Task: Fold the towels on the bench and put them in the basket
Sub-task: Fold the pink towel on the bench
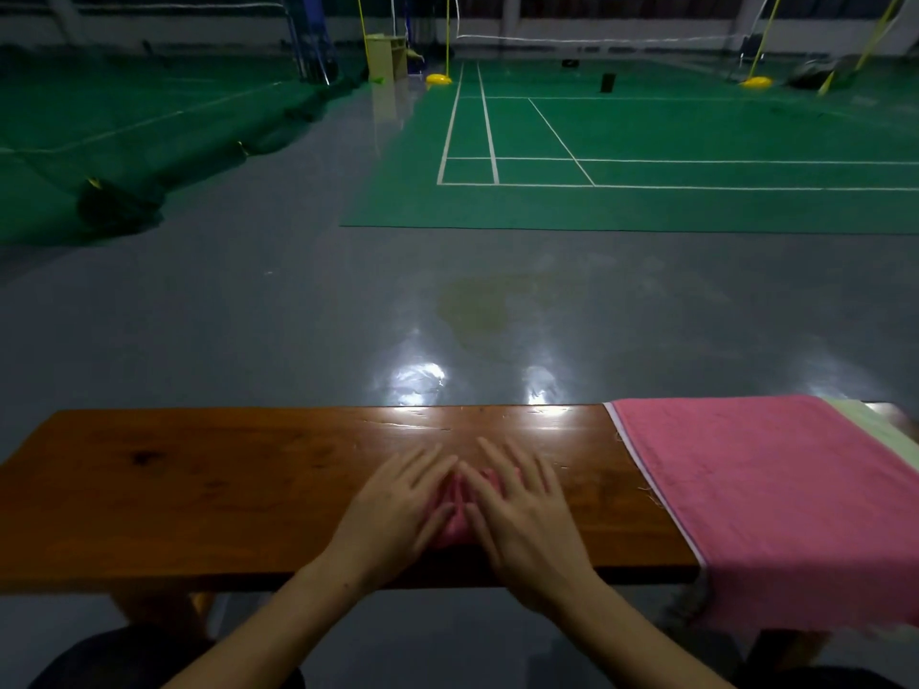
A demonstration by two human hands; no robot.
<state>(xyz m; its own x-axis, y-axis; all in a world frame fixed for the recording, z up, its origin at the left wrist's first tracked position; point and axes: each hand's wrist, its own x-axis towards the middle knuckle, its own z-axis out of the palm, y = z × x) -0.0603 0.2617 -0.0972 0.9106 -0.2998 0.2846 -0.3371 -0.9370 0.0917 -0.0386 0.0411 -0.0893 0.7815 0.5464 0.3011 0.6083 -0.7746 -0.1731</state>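
Folded pink towel (460, 514) pinned on desk (199, 489) under both flat hands, left hand (398, 509) and right hand (522, 509) side by side; may spring open once released.

Both hands down flat on the wooden bench (199, 479): left hand (398, 514) and right hand (522, 514) press a small folded pink towel (455, 522), fingers straight. A larger pink towel (776, 494) drapes over the bench's right end, covering a pale green cloth (875, 425).

small folded pink towel (455, 519) mid-bench (199, 489) — larger pink towel (776, 499) draped at right.
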